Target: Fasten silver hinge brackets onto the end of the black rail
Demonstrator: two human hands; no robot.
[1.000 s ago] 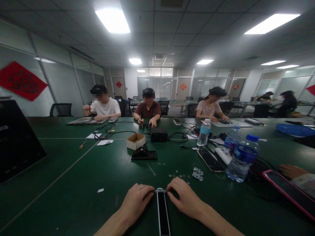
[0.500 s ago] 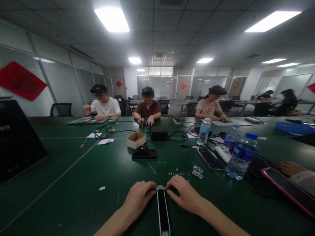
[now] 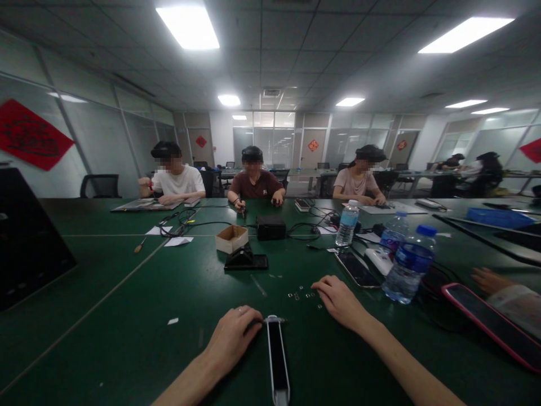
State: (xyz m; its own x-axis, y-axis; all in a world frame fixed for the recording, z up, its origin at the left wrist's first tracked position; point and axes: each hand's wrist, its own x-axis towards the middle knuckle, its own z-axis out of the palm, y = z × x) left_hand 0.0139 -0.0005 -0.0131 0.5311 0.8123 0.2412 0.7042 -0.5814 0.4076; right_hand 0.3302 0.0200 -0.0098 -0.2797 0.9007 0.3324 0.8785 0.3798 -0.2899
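A long narrow black strip with a silver frame (image 3: 276, 358) lies on the green table (image 3: 127, 338), running from the front edge away from me. My left hand (image 3: 232, 341) rests curled beside its far end, fingertips touching the end of the strip. My right hand (image 3: 340, 301) lies further out to the right, palm down with fingers bent, over the spot where small silver brackets lay. Several small metal rings and nuts (image 3: 302, 295) are scattered just left of its fingertips. What its fingers hold, if anything, is hidden.
Water bottles (image 3: 406, 265) (image 3: 347, 224), a dark phone (image 3: 357, 269) and a pink-cased phone (image 3: 494, 327) lie to the right, near another person's hand (image 3: 488, 280). A cardboard box (image 3: 231, 238), a black stand (image 3: 245, 260) and cables sit mid-table. Three people work on the far side. A black panel (image 3: 29, 242) stands at left.
My right hand has left the end of the strip and moved forward and right onto the small silver parts. My left hand stays at the strip's end.
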